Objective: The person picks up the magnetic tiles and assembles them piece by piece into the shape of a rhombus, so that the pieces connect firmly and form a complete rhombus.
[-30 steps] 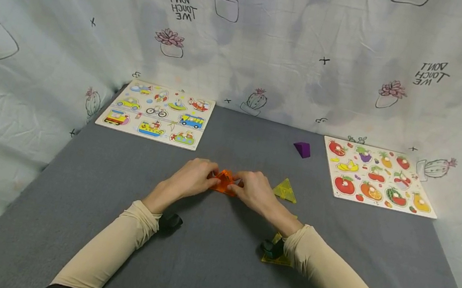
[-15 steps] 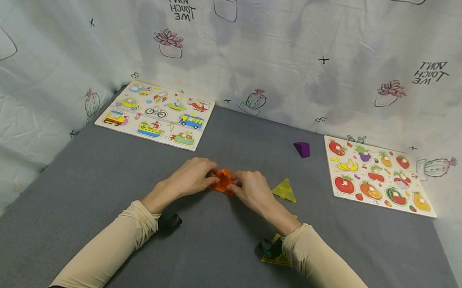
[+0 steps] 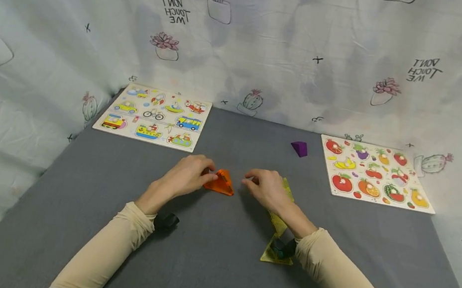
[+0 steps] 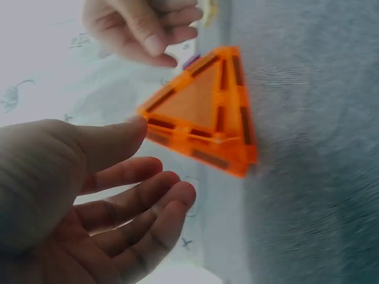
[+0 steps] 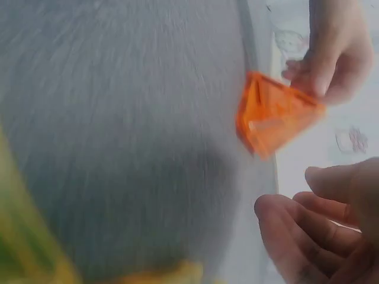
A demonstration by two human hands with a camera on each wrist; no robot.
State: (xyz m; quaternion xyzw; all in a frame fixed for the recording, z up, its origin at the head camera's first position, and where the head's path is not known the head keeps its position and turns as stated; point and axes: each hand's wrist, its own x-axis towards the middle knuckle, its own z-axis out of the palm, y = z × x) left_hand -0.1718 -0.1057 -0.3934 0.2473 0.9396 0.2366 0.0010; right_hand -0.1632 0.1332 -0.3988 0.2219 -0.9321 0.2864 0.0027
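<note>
An orange pyramid of magnetic tiles [image 3: 221, 184] sits on the grey cloth. My left hand [image 3: 188, 173] holds it at a corner, thumb on the near side; the exact finger contact is blurred. The left wrist view shows the tile frames of the pyramid [image 4: 207, 112] and the left thumb tip at its corner. Apart from the pyramid, to its right, is my right hand [image 3: 268, 188], fingers loosely bent with nothing between them. Yellow triangular tiles [image 3: 276, 223] lie under and beside the right wrist, partly hidden by it.
A purple block [image 3: 299, 149] lies farther back. At the back left is a vehicle puzzle board [image 3: 155, 116]; a fruit puzzle board [image 3: 376, 174] lies at the back right. A patterned cloth [image 3: 282, 46] hangs behind the table.
My right hand has let go of the orange pyramid and moved right. The pyramid has turned and shifted slightly left with my left hand. The head view has shifted a little.
</note>
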